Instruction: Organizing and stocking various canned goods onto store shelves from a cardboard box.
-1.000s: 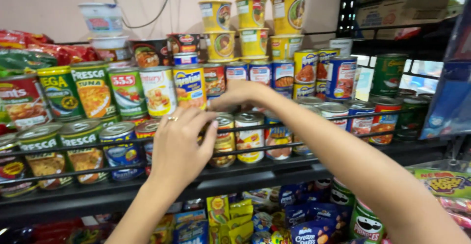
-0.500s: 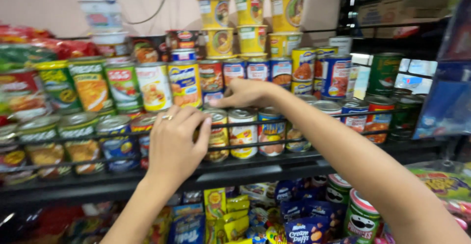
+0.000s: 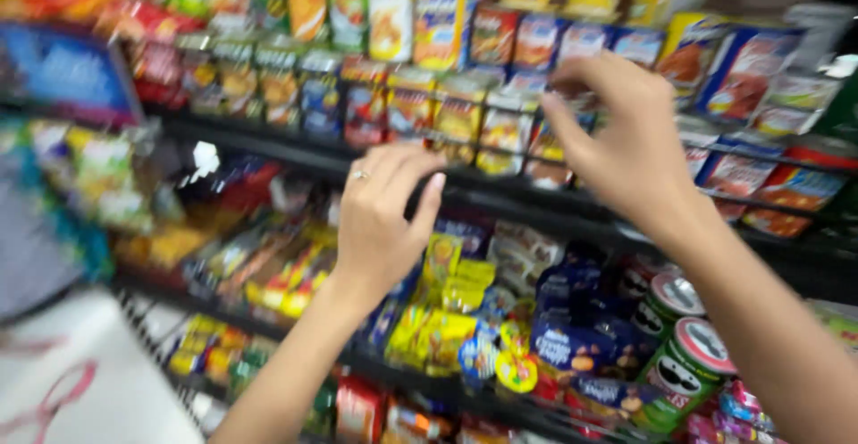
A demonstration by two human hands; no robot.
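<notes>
The view is blurred and tilted. My left hand, with a ring on one finger, hovers in front of the black shelf edge with its fingers loosely curled and nothing in it. My right hand is raised higher and to the right. Its thumb and fingers are spread in a loose claw just in front of a row of small cans, and nothing shows between them. Taller cans stand behind that row.
Below the can shelf lie yellow and blue snack packets and green crisp tubes. A blue box stands at the left, red flat tins at the right. A white surface fills the lower left corner.
The view has swung and tilted, so the shelves now slope down to the right. My right hand has come off the cans and both hands have drawn back a little from the shelf.
</notes>
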